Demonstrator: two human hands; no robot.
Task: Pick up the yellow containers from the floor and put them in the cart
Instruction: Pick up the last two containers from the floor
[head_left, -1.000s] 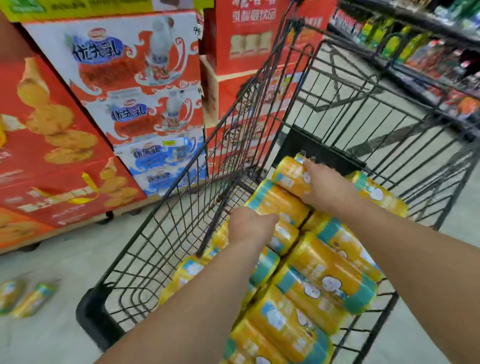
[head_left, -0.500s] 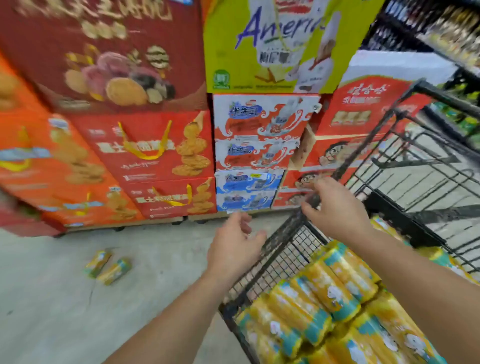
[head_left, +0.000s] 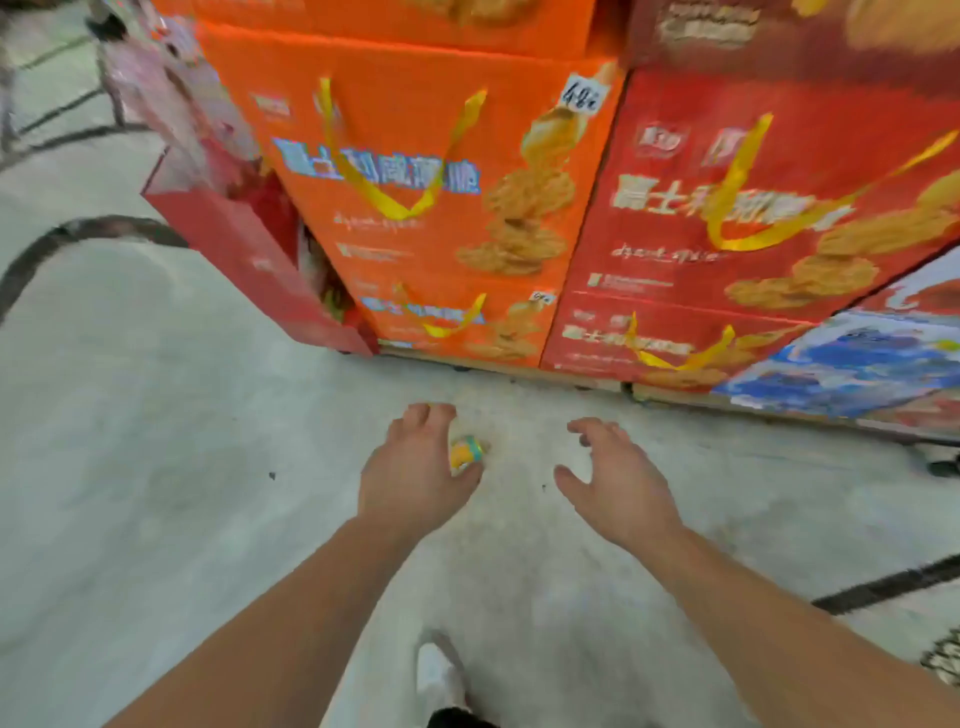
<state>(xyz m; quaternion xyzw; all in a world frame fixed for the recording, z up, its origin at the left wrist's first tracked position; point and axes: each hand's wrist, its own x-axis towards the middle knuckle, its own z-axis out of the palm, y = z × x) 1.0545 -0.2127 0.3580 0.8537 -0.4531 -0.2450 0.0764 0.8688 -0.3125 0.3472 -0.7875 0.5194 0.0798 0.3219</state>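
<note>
Leaning low over the pale floor with both arms stretched forward. Holding the left grip right over a yellow container with a teal band, lying on the floor; fingers loosely curved and apart, not plainly clamped on anything. Hiding most of the container under that grip, leaving only its right end peeking out between thumb and fingertips. Not showing, through the blur, whether skin is touching it. Holding the right grip spread open, palm down, near the container on its right side but apart from it, carrying nothing. Facing stacked orange boxes and red boxes standing just beyond the container. Planting a white shoe between the forearms.
</note>
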